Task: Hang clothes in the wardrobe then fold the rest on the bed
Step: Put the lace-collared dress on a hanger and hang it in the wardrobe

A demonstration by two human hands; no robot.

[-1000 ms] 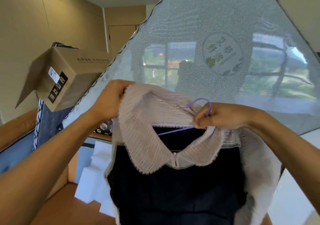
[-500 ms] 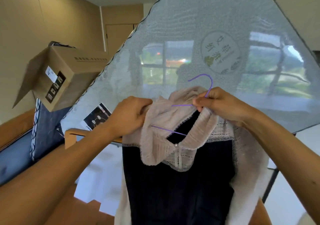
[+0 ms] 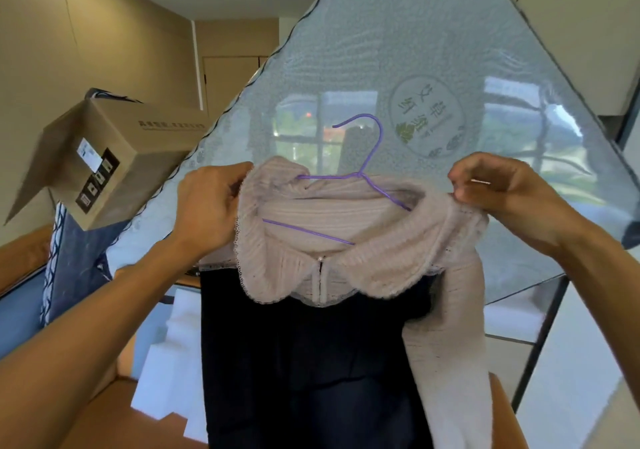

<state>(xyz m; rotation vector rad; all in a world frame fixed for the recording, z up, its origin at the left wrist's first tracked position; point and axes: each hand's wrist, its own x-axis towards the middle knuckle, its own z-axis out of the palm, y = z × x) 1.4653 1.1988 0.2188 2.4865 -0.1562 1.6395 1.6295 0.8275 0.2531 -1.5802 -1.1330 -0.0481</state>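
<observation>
While a plastic-wrapped mattress leans behind, the dark garment hangs mid-air on a purple hanger, its pale collar pinched at each shoulder by the left hand and right hand, each grip closed.

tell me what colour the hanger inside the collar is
Purple: the thin wire hanger shows best in the head view, its hook rising above the pale collar.
</observation>
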